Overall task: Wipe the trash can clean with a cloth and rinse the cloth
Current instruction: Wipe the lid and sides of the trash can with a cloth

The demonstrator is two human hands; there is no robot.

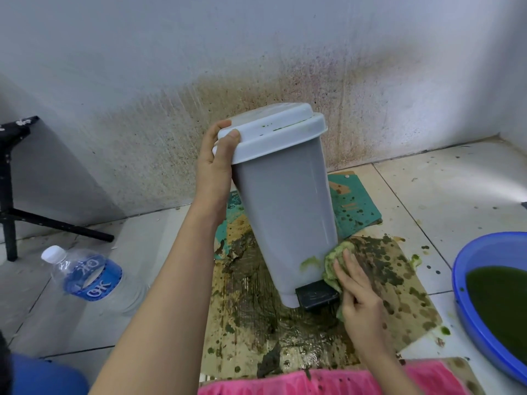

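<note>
**Can tipped, cloth at its base**

Can (285,218): grey, white lid (273,132), tilted with its top leaning left. Its foot is down on the stained cardboard (399,280), which lies on the floor (427,195) near the wall.

Your left grip (215,163) is wrapped round the lid's left edge, thumb curled over the rim, and holds the can at its tilt.

Your right grip (358,292) is spread flat, fingers straight, pressing the cloth (336,258) against the can's lower right side, just above the black pedal (316,295). The cloth is bunched and stained green. A green smear sits on the can wall just left of it, and green flecks mark the lid top.

Basin (484,252): blue, at the right edge of the floor, apart from the cardboard, holding dark green water (499,297).

Bottle (88,275): clear, blue label, lying on the floor left of your left arm. A black stand (8,178) is behind it by the wall.
</note>
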